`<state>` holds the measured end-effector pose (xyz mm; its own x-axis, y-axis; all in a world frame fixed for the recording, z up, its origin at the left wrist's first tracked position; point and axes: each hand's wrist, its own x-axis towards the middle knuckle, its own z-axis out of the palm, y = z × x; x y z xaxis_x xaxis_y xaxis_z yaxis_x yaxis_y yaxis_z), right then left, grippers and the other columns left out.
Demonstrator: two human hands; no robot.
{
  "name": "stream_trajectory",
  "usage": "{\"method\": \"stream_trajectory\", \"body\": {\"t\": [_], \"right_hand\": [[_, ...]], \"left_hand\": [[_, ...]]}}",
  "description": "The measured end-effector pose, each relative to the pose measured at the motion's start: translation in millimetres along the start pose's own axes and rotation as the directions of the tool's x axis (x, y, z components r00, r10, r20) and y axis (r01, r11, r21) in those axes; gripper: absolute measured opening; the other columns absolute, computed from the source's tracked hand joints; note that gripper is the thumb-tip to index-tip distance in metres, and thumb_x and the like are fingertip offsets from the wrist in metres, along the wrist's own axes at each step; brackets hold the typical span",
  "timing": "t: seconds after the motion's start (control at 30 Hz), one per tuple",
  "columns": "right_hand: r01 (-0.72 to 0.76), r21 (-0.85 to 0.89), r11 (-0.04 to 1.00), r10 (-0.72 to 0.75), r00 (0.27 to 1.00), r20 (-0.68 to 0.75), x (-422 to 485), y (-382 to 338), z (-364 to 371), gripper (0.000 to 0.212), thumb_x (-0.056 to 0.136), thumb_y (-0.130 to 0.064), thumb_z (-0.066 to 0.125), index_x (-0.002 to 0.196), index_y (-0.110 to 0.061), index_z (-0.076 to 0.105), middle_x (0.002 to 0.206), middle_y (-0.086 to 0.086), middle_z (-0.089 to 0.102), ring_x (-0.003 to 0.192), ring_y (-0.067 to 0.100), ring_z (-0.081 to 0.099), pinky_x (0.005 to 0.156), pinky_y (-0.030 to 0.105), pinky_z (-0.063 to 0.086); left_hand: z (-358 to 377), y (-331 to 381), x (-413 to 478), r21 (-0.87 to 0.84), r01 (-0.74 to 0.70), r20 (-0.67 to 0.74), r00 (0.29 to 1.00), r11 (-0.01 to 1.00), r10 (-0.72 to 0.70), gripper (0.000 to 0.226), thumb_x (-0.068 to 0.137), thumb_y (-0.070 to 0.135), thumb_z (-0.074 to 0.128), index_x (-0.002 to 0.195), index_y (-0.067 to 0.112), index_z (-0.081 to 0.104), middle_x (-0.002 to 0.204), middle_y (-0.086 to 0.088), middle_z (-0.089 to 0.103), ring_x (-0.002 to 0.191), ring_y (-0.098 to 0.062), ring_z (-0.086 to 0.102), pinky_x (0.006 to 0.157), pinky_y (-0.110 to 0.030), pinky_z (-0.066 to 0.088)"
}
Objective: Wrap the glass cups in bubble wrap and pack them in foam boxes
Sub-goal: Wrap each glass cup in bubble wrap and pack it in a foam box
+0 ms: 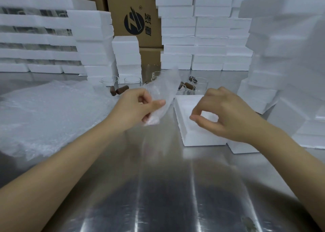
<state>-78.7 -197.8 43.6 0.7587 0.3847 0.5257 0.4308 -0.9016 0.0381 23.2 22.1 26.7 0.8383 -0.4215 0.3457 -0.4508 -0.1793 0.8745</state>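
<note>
My left hand [139,105] pinches a sheet of bubble wrap [164,92] and holds it up above the steel table [158,187]. My right hand [223,113] hovers over an open foam box [191,124], thumb and forefinger curled toward each other with nothing between them. Several clear glass cups [132,80] stand farther back on the table, partly hidden behind the sheet. Brown corks [122,90] lie beside them.
A pile of bubble wrap sheets [45,115] covers the table's left side. Foam box stacks [204,38] line the back and tower at the right [284,64]. A cardboard carton [133,15] stands behind them.
</note>
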Motion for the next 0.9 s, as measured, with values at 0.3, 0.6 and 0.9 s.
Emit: {"method": "stream_trajectory", "body": {"t": [0.3,0.6,0.9], "right_hand": [[-0.094,0.332,0.939,0.175,0.959,-0.221,4,-24,10,0.053,0.08,-0.047,0.066,0.118,-0.035,0.032,0.083,-0.024,0.058,0.077,0.003,0.055,0.067,0.019,0.043],[0.063,0.14,0.988,-0.036,0.982,-0.186,2,-16,16,0.024,0.086,-0.023,0.066,0.108,-0.014,0.065,0.089,-0.002,0.068,0.078,0.014,0.06,0.071,0.037,0.051],[0.027,0.121,0.992,0.015,0.943,-0.333,3,-14,10,0.014,0.083,-0.009,0.071,0.097,-0.008,0.071,0.081,-0.002,0.071,0.074,0.012,0.059,0.069,0.028,0.048]], "left_hand": [[12,16,-12,-0.401,-0.124,0.27,0.931,0.908,0.247,0.031,0.071,0.047,0.074,0.096,0.029,0.075,0.105,0.004,0.073,0.104,-0.015,0.067,0.089,-0.024,0.05],[21,13,-15,-0.271,-0.065,0.287,0.947,0.96,0.146,0.03,0.066,0.043,0.08,0.087,0.026,0.069,0.082,0.007,0.069,0.081,-0.009,0.066,0.075,-0.022,0.052],[17,3,-11,-0.252,-0.12,0.252,0.95,0.96,0.185,0.015,0.057,0.027,0.082,0.058,0.029,0.067,0.074,0.012,0.067,0.071,-0.004,0.063,0.068,-0.015,0.049]]}}
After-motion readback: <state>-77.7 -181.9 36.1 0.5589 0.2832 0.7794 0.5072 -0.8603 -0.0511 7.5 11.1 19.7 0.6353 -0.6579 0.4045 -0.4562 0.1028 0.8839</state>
